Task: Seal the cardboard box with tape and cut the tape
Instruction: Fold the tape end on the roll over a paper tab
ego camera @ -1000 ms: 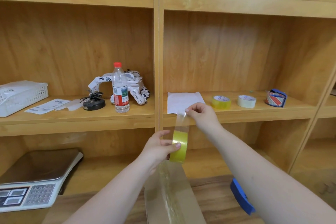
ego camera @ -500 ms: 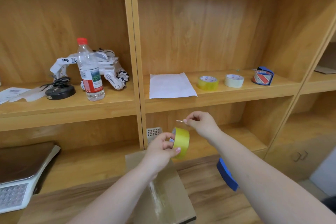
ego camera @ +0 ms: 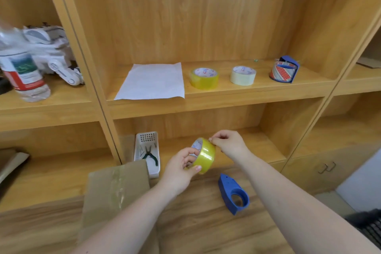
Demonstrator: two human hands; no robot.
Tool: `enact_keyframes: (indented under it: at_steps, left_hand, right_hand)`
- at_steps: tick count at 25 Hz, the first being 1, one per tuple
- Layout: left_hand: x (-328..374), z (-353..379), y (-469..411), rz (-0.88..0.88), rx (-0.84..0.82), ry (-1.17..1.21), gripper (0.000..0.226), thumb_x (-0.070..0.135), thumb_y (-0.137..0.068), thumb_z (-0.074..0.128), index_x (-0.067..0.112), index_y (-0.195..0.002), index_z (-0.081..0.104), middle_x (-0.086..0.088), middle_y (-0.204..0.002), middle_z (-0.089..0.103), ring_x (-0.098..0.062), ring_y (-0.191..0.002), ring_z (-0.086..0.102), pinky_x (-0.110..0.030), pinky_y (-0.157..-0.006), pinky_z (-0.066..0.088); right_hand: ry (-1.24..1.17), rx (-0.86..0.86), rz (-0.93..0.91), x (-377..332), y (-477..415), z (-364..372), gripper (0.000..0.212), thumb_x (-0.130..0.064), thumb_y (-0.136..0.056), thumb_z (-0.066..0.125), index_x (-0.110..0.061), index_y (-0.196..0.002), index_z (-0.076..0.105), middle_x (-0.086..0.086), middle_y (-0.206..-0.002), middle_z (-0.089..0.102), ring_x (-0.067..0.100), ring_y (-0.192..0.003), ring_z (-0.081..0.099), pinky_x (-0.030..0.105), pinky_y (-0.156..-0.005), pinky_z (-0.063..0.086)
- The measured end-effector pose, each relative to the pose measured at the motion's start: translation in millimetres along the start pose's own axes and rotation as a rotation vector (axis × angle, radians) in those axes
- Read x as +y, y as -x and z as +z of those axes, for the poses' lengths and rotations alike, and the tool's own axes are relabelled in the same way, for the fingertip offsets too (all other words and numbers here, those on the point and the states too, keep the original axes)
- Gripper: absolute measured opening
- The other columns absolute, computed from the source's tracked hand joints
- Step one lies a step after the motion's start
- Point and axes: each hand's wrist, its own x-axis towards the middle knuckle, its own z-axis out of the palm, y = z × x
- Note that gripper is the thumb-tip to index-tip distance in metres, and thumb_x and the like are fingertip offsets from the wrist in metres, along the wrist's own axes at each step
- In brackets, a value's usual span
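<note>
Since a second ago the pulled-out strip has gone back to the roll, and both hands have dropped lower, off to the right of the box. Now the left hand (ego camera: 181, 168) is closed around the yellow tape roll (ego camera: 203, 155), thumb on the outer face and fingers through the core, holding it on edge above the worktop (ego camera: 206, 229). Pinched shut at the roll's top rim, the right hand (ego camera: 229, 143) seems to be picking at the loose end; whether any tape is lifted free cannot be told.

Just left of the hands lies the cardboard box (ego camera: 117, 189), flat on the worktop, with a wrinkled clear strip already running along its top seam. A blue tape cutter (ego camera: 234, 197) rests near the right forearm, unused.

To do this well, I'd keep the roll steady, peel the end squarely so it does not split, then draw it straight over the seam before reaching for the cutter.

Behind the box, a white tray (ego camera: 146, 150) holds pliers (ego camera: 150, 154); spare tape rolls (ego camera: 204, 78) sit on the shelf above.
</note>
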Motion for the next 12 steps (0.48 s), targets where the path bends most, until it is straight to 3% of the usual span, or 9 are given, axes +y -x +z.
enact_keyframes:
  at_steps: [2, 5, 6, 8, 10, 12]
  left_hand:
    - [-5.1, 27.0, -14.9, -0.005, -0.007, -0.069, 0.037, -0.006, -0.082, 0.068, 0.027, -0.097, 0.059, 0.003, -0.076, 0.065, -0.007, -0.078, 0.06, -0.023, -0.087, 0.043]
    - [-7.4, 69.9, -39.7, -0.003, -0.021, -0.178, 0.039, -0.006, -0.081, 0.069, 0.029, -0.093, 0.058, 0.009, -0.069, 0.06, 0.006, -0.068, 0.056, -0.022, -0.082, 0.039]
    - [-8.6, 83.8, -48.0, 0.002, -0.038, -0.213, 0.04, -0.006, -0.08, 0.068, 0.031, -0.09, 0.058, 0.011, -0.069, 0.06, 0.007, -0.067, 0.056, -0.022, -0.08, 0.039]
    - [-13.5, 111.6, -64.5, 0.016, -0.079, -0.344, 0.034, -0.002, -0.081, 0.067, 0.03, -0.093, 0.063, 0.008, -0.078, 0.065, -0.004, -0.078, 0.061, -0.027, -0.081, 0.044]
    - [-21.2, 137.9, -77.0, 0.032, -0.12, -0.525, 0.033, 0.004, -0.085, 0.063, 0.03, -0.106, 0.067, 0.008, -0.095, 0.07, -0.015, -0.1, 0.064, -0.032, -0.092, 0.048]
    - [-31.6, 165.2, -86.1, 0.072, -0.168, -0.659, 0.037, 0.005, -0.088, 0.058, 0.032, -0.111, 0.066, 0.006, -0.113, 0.071, -0.022, -0.123, 0.056, -0.035, -0.108, 0.041]
  right_hand:
    - [0.072, 0.035, -0.08, 25.9, -7.7, -19.5, 0.006, -0.012, -0.08, 0.068, -0.011, -0.083, 0.073, 0.003, -0.078, 0.066, 0.012, -0.07, 0.054, 0.012, -0.062, 0.04]
    - [0.263, -0.032, -0.335, 64.4, -15.6, -54.4, 0.042, 0.009, -0.078, 0.054, -0.021, -0.103, 0.07, 0.002, -0.107, 0.066, 0.014, -0.096, 0.056, 0.005, -0.08, 0.036]
    - [0.35, -0.096, -0.401, 77.6, -16.9, -65.5, 0.05, 0.011, -0.075, 0.052, -0.024, -0.106, 0.069, 0.0, -0.116, 0.064, 0.015, -0.106, 0.054, 0.01, -0.087, 0.034]
    - [0.542, -0.225, -0.48, 102.6, -17.7, -85.3, 0.044, 0.003, -0.075, 0.055, -0.023, -0.108, 0.067, -0.001, -0.126, 0.062, 0.022, -0.111, 0.052, 0.025, -0.094, 0.034]
    - [0.696, -0.304, -0.504, 129.7, -16.7, -100.9, 0.035, -0.005, -0.075, 0.06, -0.017, -0.108, 0.066, 0.003, -0.123, 0.063, 0.027, -0.11, 0.054, 0.037, -0.095, 0.041]
    - [0.733, -0.31, -0.438, 157.0, -11.7, -113.6, 0.032, -0.009, -0.077, 0.063, -0.015, -0.108, 0.064, 0.005, -0.116, 0.065, 0.028, -0.109, 0.056, 0.042, -0.09, 0.046]
